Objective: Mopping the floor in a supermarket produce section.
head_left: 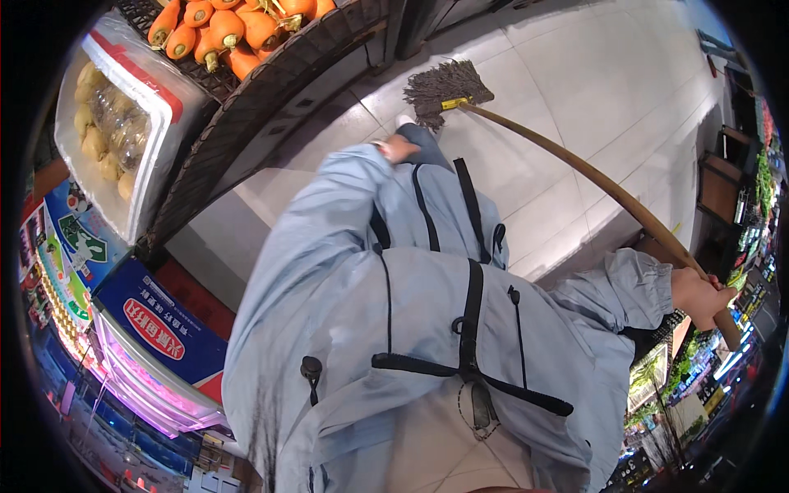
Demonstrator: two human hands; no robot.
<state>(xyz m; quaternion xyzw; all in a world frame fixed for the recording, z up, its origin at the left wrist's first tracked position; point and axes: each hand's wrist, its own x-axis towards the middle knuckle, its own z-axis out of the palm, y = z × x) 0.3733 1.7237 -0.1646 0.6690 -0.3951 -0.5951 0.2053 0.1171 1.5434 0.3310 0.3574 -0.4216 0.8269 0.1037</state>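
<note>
Gripped in my right hand (pixel 704 300) is the upper end of a wooden-handled mop. My fingers are closed round the handle at the right side of the view. The mop's long handle (pixel 575 163) runs down to the grey string mop head (pixel 448 89), which lies spread on the tiled floor ahead of me. A yellow clamp joins the two. My left hand (pixel 399 149) hangs low beside my leg, just left of the mop head and apart from it. Its fingers are too foreshortened to read, and I see nothing held in it.
At the left stands a display with orange squash-like vegetables (pixel 226 31) in a dark basket. Next to it is a white foam box (pixel 152 135) of yellowish round produce under plastic film. A blue printed carton (pixel 164 320) is below. Lit shelves of greens (pixel 760 172) line the right.
</note>
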